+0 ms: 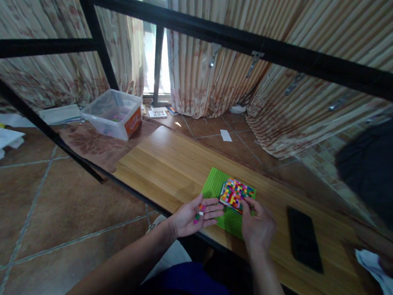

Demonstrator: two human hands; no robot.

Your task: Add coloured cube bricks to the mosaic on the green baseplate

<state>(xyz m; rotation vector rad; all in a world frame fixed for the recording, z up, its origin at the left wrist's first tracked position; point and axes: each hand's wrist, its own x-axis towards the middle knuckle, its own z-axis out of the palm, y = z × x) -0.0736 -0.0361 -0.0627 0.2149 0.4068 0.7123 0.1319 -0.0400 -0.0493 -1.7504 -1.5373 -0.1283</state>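
A green baseplate [216,183] lies on the wooden table [170,163], carrying a square block of many small coloured bricks [235,192]. My left hand [193,216] rests palm up at the plate's near left edge, fingers loosely spread, with a few small coloured bricks [199,211] lying on its fingers. My right hand [257,224] is palm down on the plate, its fingertips pressed against the near edge of the coloured block.
A black phone [304,239] lies on the table right of the plate. A clear plastic box [114,112] stands on the floor at the far left, with papers around it. A black metal frame [261,49] crosses overhead. White cloth [383,281] sits at right.
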